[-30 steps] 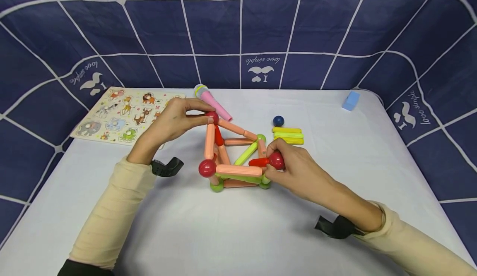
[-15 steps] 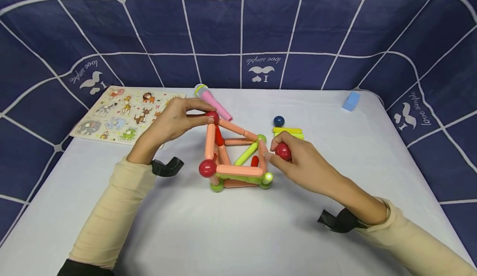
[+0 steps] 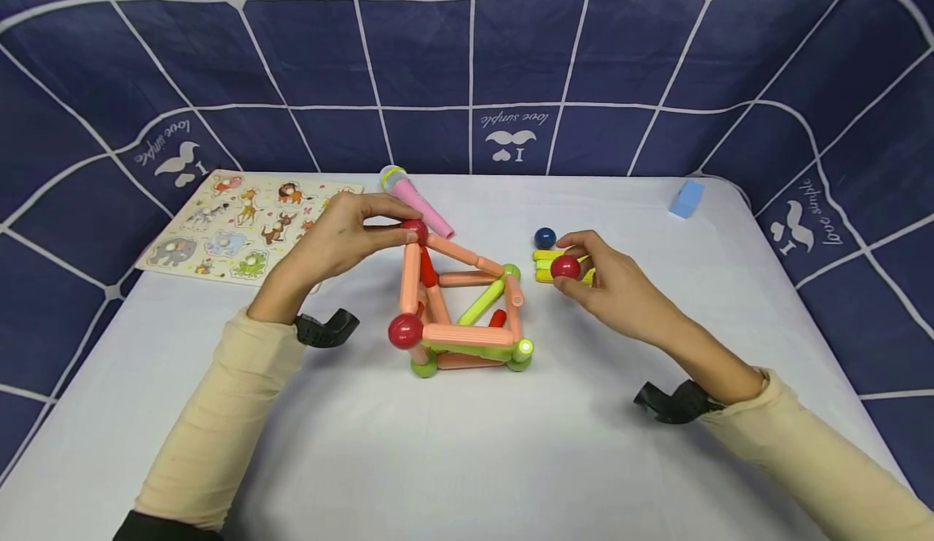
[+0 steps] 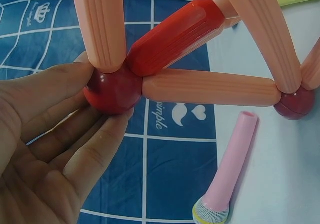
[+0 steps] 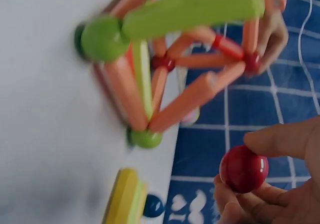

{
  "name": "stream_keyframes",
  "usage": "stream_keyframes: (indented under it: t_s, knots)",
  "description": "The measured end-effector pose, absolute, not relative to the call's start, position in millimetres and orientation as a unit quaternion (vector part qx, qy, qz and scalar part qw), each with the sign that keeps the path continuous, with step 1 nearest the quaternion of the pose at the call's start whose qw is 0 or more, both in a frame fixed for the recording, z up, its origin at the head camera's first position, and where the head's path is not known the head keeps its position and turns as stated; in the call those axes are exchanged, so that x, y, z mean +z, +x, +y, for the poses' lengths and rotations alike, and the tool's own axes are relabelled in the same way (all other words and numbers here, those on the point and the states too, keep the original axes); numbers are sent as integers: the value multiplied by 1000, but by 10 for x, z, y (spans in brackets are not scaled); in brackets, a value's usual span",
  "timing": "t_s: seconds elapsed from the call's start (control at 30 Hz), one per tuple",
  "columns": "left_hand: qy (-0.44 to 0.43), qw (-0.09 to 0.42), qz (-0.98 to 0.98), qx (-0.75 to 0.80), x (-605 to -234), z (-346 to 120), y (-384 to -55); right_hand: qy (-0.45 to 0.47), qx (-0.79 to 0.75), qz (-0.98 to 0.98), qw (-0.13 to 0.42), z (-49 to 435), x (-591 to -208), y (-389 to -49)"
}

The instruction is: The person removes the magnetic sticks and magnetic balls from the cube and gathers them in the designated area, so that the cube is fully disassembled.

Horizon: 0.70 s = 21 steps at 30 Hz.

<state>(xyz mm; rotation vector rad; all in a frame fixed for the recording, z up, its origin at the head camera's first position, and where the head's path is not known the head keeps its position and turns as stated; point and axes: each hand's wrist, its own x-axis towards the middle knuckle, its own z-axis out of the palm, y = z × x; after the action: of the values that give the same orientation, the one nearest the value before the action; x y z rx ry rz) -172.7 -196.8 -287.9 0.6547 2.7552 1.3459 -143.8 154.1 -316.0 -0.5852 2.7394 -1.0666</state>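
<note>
A frame of magnetic sticks and balls (image 3: 467, 335), salmon, lime and red, stands on the table. My left hand (image 3: 339, 237) pinches the red ball (image 4: 114, 92) at its raised back-left corner; a red stick (image 4: 175, 37) and salmon sticks meet there. Another red ball (image 3: 405, 331) sits at the front-left corner. To the right of the frame, my right hand (image 3: 620, 294) holds a loose red ball (image 5: 244, 169) between thumb and fingers, apart from any stick. A red stick (image 3: 498, 319) shows inside the frame, partly hidden by the front salmon stick.
Yellow-green sticks (image 3: 547, 255) lie behind the right hand's ball, with a dark blue ball (image 3: 544, 238) just beyond. A pink toy microphone (image 3: 423, 204), an animal puzzle board (image 3: 241, 225) and a blue block (image 3: 687, 199) lie farther back.
My right hand has moved right and back with its red ball, away from the frame. The red stick that extended from this ball now lies inside the frame. The left hand keeps its hold.
</note>
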Motion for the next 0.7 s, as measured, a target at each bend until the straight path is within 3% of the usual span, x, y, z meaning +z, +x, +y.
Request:
stream_keyframes:
  t_s: [0.3, 0.7]
  knots:
    - [211, 1, 881, 424, -2874, -1969, -1722, -172, -342, 923, 27, 1726, -3430, -1955]
    - [200, 9, 880, 430, -2870, -1955, -1727, -102, -322, 939, 64, 1738, -3677, -2344]
